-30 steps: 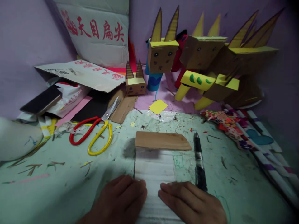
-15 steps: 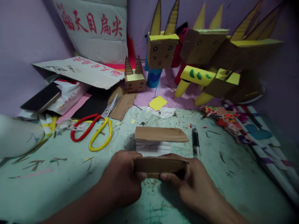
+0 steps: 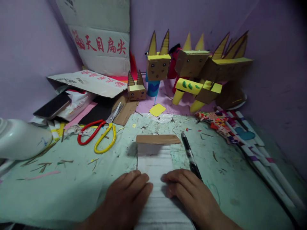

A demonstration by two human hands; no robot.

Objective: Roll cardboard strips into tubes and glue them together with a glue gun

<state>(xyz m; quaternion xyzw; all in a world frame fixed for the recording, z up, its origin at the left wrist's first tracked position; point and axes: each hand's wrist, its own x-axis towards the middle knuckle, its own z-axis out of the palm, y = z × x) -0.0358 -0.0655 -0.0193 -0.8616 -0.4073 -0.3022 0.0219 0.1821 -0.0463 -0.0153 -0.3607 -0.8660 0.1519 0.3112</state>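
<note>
Palm-down, left hand [image 3: 128, 195] opposite right hand [image 3: 190, 194].

White, grey-lined cardboard strip [image 3: 157, 195], brown flap [image 3: 158, 139], red-and-yellow scissor handles [image 3: 114, 132]

The left hand [image 3: 128, 195] and right hand [image 3: 194, 195] touch a white strip [image 3: 153, 164] with a brown far flap [image 3: 158, 139]; a pen [image 3: 189, 155] lies to its right, scissors [image 3: 110, 119] to its left, cardboard animals [image 3: 158, 68] behind

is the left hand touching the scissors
Apart: the head view plainly shows a stretch of pale green table surface between the left hand and the yellow handle of the scissors.
</note>
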